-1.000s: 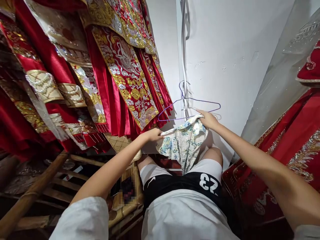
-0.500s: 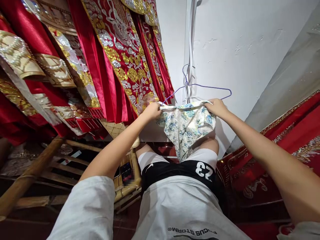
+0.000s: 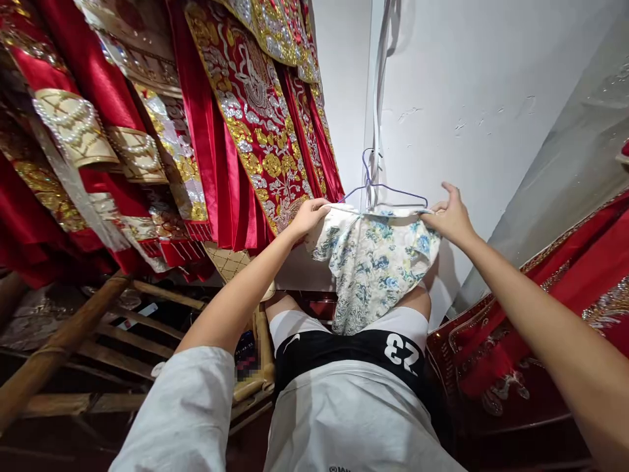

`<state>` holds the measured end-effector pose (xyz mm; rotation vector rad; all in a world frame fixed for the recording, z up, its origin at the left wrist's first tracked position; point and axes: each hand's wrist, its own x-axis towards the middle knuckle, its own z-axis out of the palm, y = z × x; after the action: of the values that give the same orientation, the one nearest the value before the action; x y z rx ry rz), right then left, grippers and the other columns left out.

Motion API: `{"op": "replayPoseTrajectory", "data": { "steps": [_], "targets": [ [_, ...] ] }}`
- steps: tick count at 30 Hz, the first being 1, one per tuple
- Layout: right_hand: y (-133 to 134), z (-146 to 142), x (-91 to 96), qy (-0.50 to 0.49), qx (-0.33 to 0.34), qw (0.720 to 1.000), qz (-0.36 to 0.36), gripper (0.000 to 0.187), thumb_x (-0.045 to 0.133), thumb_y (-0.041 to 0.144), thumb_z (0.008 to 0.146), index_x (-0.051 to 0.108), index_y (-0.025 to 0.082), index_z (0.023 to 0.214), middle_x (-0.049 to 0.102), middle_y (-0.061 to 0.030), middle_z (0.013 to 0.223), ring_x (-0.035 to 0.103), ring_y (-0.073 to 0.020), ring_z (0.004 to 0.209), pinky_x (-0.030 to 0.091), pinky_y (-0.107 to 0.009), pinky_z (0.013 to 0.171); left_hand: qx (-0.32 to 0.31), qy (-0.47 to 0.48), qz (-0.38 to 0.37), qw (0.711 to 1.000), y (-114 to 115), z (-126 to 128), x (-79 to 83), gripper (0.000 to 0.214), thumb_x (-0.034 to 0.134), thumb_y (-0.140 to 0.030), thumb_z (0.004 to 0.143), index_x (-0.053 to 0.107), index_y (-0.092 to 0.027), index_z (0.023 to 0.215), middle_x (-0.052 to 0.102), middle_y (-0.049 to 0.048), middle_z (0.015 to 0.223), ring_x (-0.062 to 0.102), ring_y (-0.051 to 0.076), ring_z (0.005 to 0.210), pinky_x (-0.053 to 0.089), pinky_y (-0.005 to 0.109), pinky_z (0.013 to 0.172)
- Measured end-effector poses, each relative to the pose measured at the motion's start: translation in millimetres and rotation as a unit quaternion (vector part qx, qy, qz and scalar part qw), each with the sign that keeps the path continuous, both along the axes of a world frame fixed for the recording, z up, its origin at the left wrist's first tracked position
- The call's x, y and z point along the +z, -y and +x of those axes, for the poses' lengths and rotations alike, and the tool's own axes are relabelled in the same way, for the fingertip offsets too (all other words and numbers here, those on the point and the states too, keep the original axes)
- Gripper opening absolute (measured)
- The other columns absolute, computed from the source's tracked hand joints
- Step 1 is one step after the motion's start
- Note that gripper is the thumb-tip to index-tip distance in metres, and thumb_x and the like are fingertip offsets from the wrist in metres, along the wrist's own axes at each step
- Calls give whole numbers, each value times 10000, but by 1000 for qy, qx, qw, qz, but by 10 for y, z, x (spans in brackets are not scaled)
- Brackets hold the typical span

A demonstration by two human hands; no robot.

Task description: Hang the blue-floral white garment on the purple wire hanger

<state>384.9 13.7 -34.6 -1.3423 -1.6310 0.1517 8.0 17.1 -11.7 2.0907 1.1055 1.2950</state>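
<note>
A thin white top (image 3: 386,262) with a blue and green flower print hangs spread between my two hands, its cloth drooping toward my thighs. My left hand (image 3: 310,217) pinches its upper edge at the left end. At the right end my right hand (image 3: 451,217) grips the same edge, with one finger raised off the cloth. Behind this edge shows a purple hanger (image 3: 400,190), its hook at a white strip on the wall. The cloth hides the hanger's lower part, so I cannot tell whether the hanger is inside the top.
Red costumes (image 3: 265,131) with gold and silver embroidery hang at left. Below them stands a bamboo rack (image 3: 63,341), with a phone (image 3: 246,354) beside my leg. A white wall (image 3: 442,85) rises ahead. Red embroidered cloth (image 3: 535,314) lies to the right.
My right hand has shifted right and lifted a finger. The top is spread wider and its cloth hangs more open. The costumes and wall sit lower in view.
</note>
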Motion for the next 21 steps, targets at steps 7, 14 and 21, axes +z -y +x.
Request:
{"op": "replayPoseTrajectory", "data": {
  "steps": [7,14,21],
  "targets": [
    [-363,95,29,75,-24,991,-109,293,606,379,739,727,128,832,564,-36,617,567,-219,682,462,-320,682,-43,76,-84,993,75,94,185,243,670,-329,776,522,-176,657,466,-26,614,411,108,581,347,264,598],
    [-473,95,-98,-23,-61,997,-42,622,759,398,637,629,158,1196,647,-68,874,613,-250,806,523,-397,806,-66,152,-166,972,101,144,189,160,699,-274,749,588,-164,713,556,-5,652,515,124,607,399,243,579],
    [-619,88,-248,-58,-58,994,-67,552,792,374,600,639,170,1089,648,-98,944,620,-299,921,528,-463,897,-98,212,-211,949,63,184,133,137,705,-225,733,582,-166,738,575,-9,673,550,132,590,432,242,568]
  ]
}}
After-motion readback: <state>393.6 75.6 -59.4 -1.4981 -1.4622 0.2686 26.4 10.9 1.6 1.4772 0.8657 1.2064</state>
